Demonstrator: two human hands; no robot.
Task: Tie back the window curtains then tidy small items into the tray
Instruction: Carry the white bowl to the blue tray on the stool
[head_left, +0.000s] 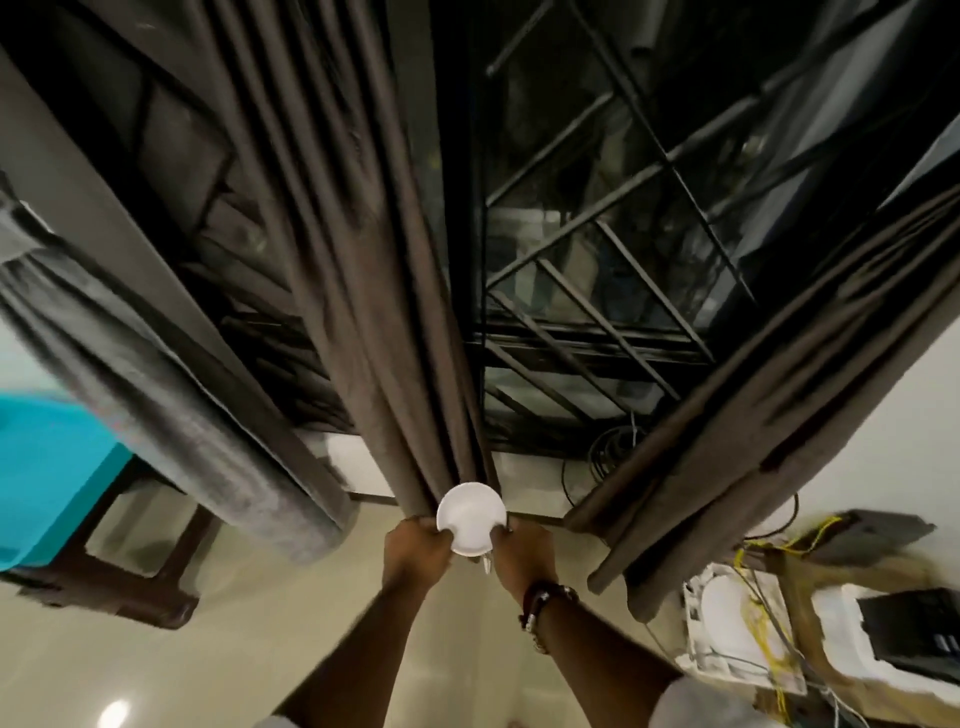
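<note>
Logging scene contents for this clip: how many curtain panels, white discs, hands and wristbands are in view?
Curtains: 3, left, middle, right
Disc: 1
Hands: 2, left hand, right hand
Wristband: 1
Total: 7

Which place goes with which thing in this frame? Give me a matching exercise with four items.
Things:
1. white disc
2. bracelet
3. teal cloth
4. yellow wires

Places:
A. far left edge
B. right wrist
C. lower right, over the clutter
D. between both hands, against the gathered curtain

Pairs: 1-D, 2-B, 3-A, 4-C
</note>
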